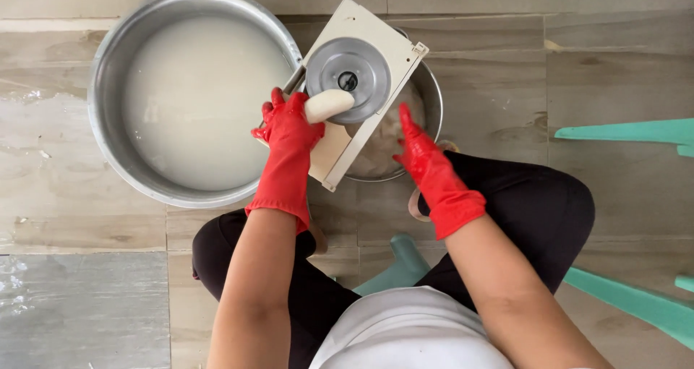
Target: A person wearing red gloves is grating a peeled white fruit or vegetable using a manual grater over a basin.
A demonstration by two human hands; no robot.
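Left hand: your left hand [290, 127], in a red rubber glove, is curled tight around a pale peeled root [329, 104], pressing its far end against the slicer's round metal disc [348, 78].
Left arm: your forearm runs straight up from your knee, wrist bent slightly toward the right.
Right hand: your right hand [423, 156], also gloved in red, is open with fingers straight and together, edge-on beside the slicer board [361, 58]; whether it touches the board or the bowl rim, you cannot tell.
Right arm: it angles in from the lower right, elbow out over your thigh.
Slicer: the cream board sits tilted between your hands, lying across a small metal bowl [431, 98].
Small bowl: it lies under the board, just beyond your right fingertips, with pale slices inside.
Large basin: a wide metal basin [116, 58] of cloudy white water sits just left of your left hand.
Stool: green plastic legs [629, 132] show well off to your right.
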